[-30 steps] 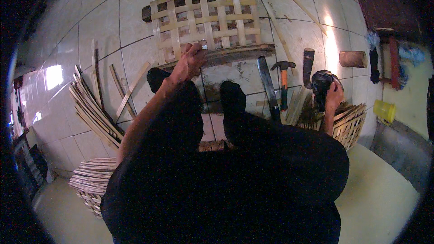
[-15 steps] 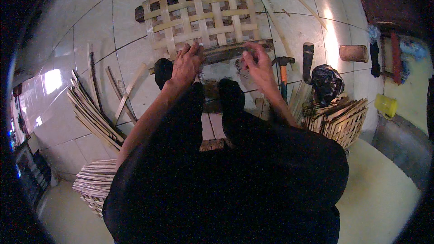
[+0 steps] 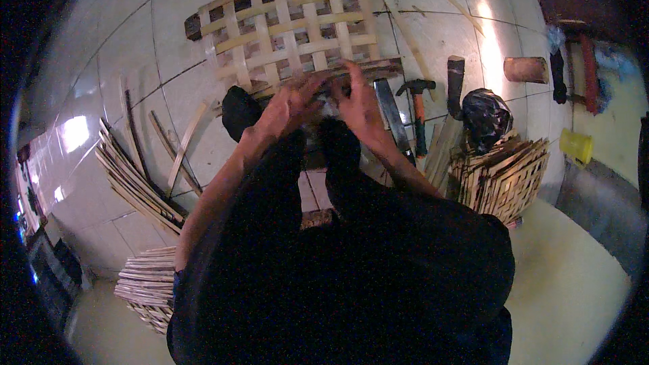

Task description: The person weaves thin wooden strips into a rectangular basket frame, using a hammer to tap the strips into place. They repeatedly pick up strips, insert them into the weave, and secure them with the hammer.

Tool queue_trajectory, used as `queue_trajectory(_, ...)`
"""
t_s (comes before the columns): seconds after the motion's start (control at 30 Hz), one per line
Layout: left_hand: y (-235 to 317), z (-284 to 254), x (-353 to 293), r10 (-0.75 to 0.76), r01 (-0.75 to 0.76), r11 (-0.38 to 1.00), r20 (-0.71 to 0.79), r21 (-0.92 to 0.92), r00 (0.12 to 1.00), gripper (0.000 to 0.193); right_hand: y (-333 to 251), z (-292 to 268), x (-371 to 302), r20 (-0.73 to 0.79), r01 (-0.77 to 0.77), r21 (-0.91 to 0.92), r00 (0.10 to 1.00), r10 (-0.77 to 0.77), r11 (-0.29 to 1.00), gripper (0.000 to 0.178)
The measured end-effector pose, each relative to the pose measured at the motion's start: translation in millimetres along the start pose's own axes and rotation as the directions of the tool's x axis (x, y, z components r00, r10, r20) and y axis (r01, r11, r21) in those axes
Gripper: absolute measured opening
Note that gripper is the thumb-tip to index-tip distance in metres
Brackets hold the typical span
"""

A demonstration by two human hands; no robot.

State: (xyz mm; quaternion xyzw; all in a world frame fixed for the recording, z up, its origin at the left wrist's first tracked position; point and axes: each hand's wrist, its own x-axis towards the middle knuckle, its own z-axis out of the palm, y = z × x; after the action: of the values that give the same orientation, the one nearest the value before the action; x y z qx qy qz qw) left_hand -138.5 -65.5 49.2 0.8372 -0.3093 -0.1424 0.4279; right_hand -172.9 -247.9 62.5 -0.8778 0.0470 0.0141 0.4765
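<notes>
A panel of pale flat strips woven in an open lattice [image 3: 292,35] lies on the tiles in front of my feet, its near edge along a dark wooden bar [image 3: 378,67]. My left hand [image 3: 292,107] is over that near edge, its fingers smeared by motion, so what they hold, if anything, does not show. Close beside it, my right hand [image 3: 359,107] has its index finger stretched toward the bar and its thumb apart, with nothing visible between them. The space between my hands is partly hidden and blurred.
Right of my right hand lie a metal blade [image 3: 392,111], a hammer [image 3: 418,111], a dark curved tool [image 3: 455,84] and a wooden cylinder [image 3: 526,69]. A black plastic bag [image 3: 487,118] rests by stacked woven panels [image 3: 507,179]. Loose strips [image 3: 132,179] and another stack [image 3: 145,280] are left.
My hands have come closer together. My right hand has moved left, uncovering the metal blade, and my left hand has slid off the lattice toward me. The whole view has shifted slightly.
</notes>
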Motion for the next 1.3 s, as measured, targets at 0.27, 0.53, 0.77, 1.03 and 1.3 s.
queue_trajectory(0.27,9,3,-4,0.061,-0.054,0.989,0.05,-0.135,0.997,0.045,0,1,-25,0.074,-0.018,0.093,0.997,0.011,0.995,0.052)
queue_trajectory(0.53,7,-11,-9,-0.415,0.401,0.885,-0.008,-0.235,0.91,0.018,87,-68,-87,-0.197,-0.065,-0.419,0.98,-0.021,0.905,0.041)
queue_trajectory(0.77,-8,-3,10,-0.181,0.143,0.976,-0.249,-0.164,0.951,0.016,132,-98,-114,-0.329,-0.162,-0.529,0.944,-0.026,0.833,0.033)
queue_trajectory(1.03,-24,20,19,0.057,-0.064,0.998,-0.327,-0.011,0.943,0.014,127,-105,-102,-0.312,-0.396,-0.262,0.898,0.311,0.88,0.032)
queue_trajectory(1.3,-26,25,21,0.088,-0.075,0.996,-0.385,0.048,0.919,0.013,24,-97,-94,-0.092,-0.351,0.031,0.931,0.353,0.936,0.038)
